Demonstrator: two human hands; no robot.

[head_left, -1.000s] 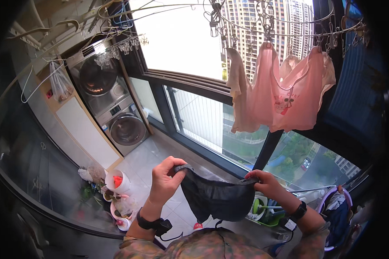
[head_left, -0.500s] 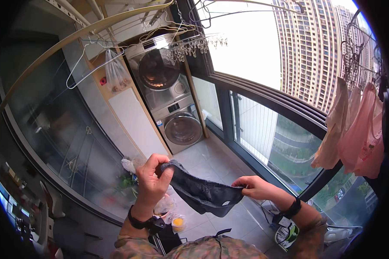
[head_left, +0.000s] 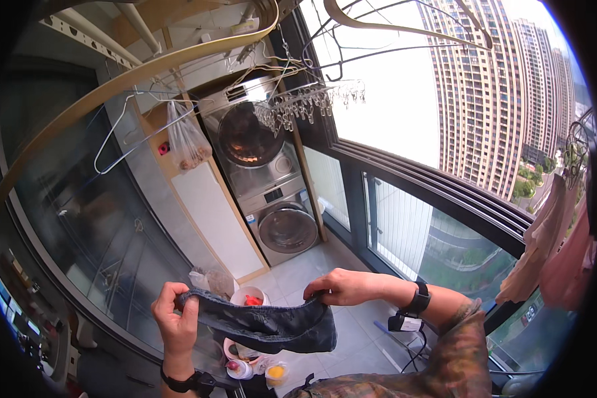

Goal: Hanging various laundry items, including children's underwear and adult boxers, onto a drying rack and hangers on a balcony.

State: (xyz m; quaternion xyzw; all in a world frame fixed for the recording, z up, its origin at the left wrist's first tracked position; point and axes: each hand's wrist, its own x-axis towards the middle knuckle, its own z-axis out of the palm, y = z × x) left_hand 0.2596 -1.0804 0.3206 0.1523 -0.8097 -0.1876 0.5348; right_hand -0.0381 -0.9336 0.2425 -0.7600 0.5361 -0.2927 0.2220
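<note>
Tiled floor (head_left: 351, 345) below the right hand (head_left: 335, 288), washers (head_left: 262, 176) ahead of both hands. Pinching dark garment (head_left: 265, 325) at one end with the left hand (head_left: 176, 315), at the other with the right. Hanging shallower between them than a second ago, well left of pink clothes (head_left: 557, 259) beyond the right hand; seemingly still in handling, with neither end let go.

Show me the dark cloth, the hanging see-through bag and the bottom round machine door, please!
Dark cloth (head_left: 266, 328): head view, middle of the fabric.
See-through bag (head_left: 188, 140): head view, middle of its clear side.
Bottom round machine door (head_left: 288, 230): head view, its glass centre.
</note>
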